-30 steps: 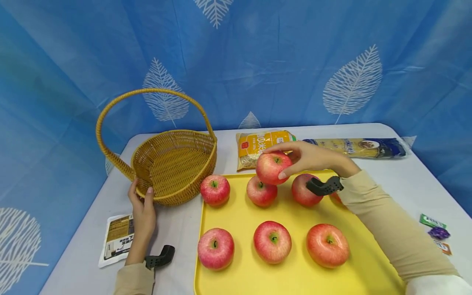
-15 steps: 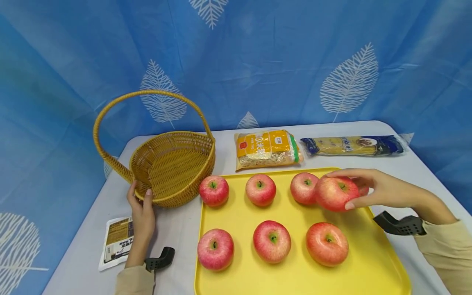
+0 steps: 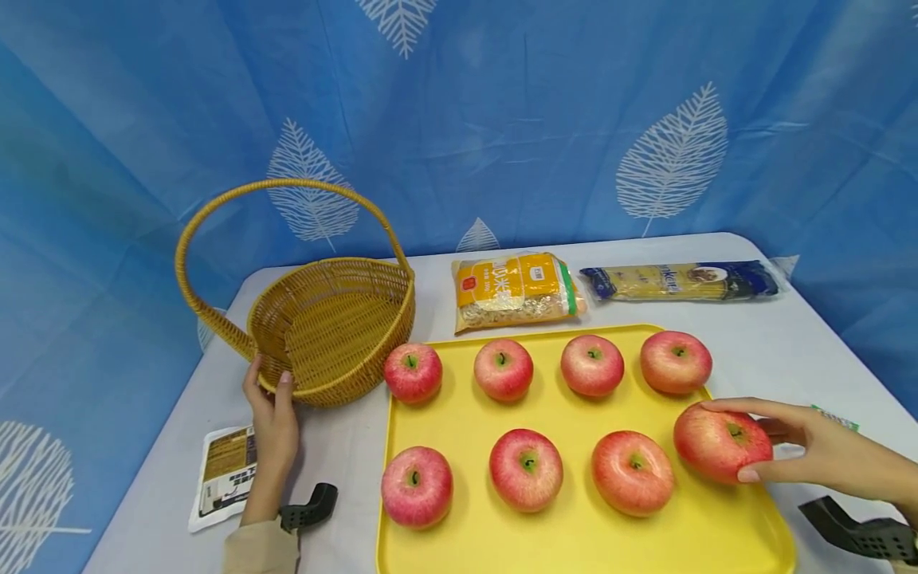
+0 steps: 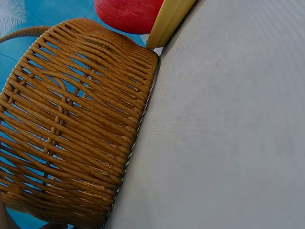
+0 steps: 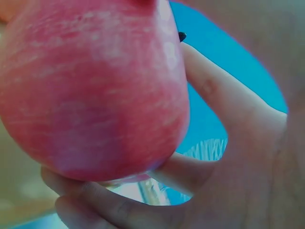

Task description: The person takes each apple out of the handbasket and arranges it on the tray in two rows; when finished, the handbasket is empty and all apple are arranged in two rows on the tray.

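My right hand (image 3: 810,446) holds a red apple (image 3: 720,443) over the right side of the yellow tray (image 3: 566,550), thumb in front and fingers behind. Close up in the right wrist view, the same apple (image 5: 95,90) sits against the curved fingers (image 5: 128,210). At the left, my left hand (image 3: 274,422) grips the near rim of an empty wicker basket (image 3: 344,327) with a tall arched handle. Its woven side (image 4: 81,124) fills much of the left wrist view. Several other apples stand in two rows on the tray, among them a front middle apple (image 3: 527,470).
Behind the tray lie an orange-labelled bag of grain (image 3: 512,293) and a long pasta packet (image 3: 681,282). A flat white-and-brown pouch (image 3: 225,470) is left of my left forearm. A small green wrapper (image 3: 835,417) shows at the right. A blue leaf-patterned curtain (image 3: 545,119) hangs behind.
My right hand has carried the apple from above the tray's back row to the right and nearer, uncovering the back-right apple. My left hand stays on the basket rim.
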{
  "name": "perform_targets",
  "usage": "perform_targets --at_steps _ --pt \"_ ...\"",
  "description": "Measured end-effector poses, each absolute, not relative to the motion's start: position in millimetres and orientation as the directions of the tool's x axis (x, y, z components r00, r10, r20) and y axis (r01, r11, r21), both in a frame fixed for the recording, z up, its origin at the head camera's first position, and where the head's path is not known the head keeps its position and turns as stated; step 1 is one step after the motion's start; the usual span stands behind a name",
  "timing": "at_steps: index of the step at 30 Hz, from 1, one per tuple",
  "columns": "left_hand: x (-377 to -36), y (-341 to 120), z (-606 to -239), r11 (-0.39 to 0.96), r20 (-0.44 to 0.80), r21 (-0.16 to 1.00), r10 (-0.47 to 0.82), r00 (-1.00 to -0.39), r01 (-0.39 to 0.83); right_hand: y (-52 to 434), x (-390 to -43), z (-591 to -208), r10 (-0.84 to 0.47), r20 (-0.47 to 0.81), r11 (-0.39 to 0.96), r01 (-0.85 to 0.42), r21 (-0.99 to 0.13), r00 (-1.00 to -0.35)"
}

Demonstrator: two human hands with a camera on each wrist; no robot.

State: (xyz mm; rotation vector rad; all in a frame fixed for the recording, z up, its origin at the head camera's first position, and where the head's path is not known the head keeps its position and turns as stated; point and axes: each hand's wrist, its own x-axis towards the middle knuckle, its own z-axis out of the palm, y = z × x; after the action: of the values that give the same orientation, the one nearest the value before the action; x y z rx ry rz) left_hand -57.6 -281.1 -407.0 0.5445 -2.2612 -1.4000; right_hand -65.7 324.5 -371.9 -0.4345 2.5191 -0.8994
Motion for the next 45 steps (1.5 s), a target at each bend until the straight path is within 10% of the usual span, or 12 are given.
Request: perform_targets --at_steps 45 --pt "-56 -280 -405 0.408 0.147 0.909 -0.515 -0.845 -0.091 305 -32 -396 -0.314 -0.187 0.789 -0.146 -0.597 -0.931"
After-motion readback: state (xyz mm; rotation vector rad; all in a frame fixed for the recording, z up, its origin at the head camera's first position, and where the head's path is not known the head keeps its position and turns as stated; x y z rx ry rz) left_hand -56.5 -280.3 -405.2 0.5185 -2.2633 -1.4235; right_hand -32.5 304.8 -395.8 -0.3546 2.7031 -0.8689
